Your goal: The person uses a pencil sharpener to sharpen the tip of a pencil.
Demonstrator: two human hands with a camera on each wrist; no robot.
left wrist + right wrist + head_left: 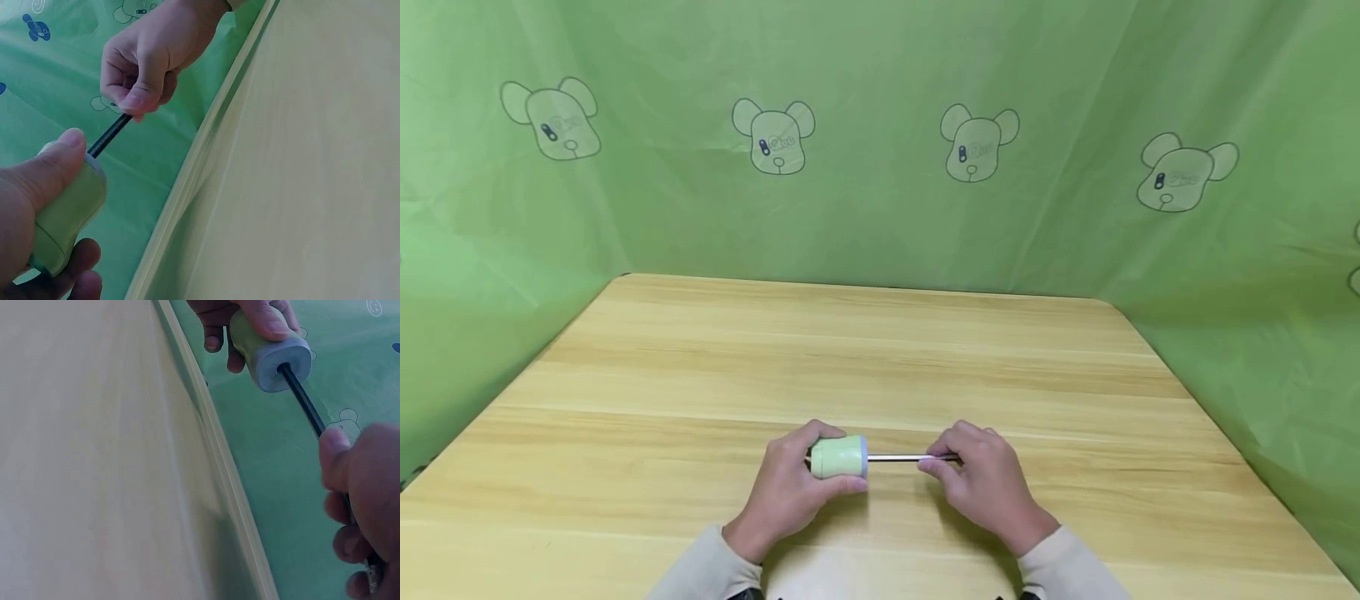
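Over the pale wood-grain tabletop [850, 358], the left hand [784, 492] grips a light green, rounded cylinder [838, 457] with a bluish end [864, 457] — from it a slim, dark, shiny rod [895, 457] runs to the right hand [988, 479], which pinches it. Green sheeting [880, 225] printed with outlined animal heads [778, 137] stands behind.

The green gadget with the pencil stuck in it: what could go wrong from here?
The pencil might snap: the left hand grips the green gadget at one end while the right hand pinches the other, so a sideways bend could strain it. The right hand could also slip, since the pencil is thin. And both things appear raised above the table, so a loosened grip may drop them.
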